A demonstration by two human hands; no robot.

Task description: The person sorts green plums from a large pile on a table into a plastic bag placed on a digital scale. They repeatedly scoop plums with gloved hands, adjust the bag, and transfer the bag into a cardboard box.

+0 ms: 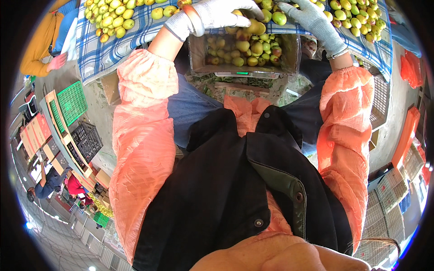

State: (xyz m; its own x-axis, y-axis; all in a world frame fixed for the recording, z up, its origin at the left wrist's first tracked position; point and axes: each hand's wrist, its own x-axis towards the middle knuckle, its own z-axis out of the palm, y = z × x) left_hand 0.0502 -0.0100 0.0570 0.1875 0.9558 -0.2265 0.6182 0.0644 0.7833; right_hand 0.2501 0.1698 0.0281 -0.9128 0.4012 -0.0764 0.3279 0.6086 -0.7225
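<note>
Both hands wear pale knitted gloves at the top of the view. My left hand is at the table's near edge, fingers bent over green-brown jujube-like fruits that are at or above the box; whether it grips them is unclear. My right hand reaches over the cloth beside a green fruit, its fingertips partly cut off by the frame. Below the hands a lined cardboard box holds many green and brownish fruits. It sits on a scale with a lit green display.
A blue-and-white checked cloth bears fruit heaps at left and right. A co-worker's gloved hand is at the left edge. Green and black crates stand left, a pale crate right.
</note>
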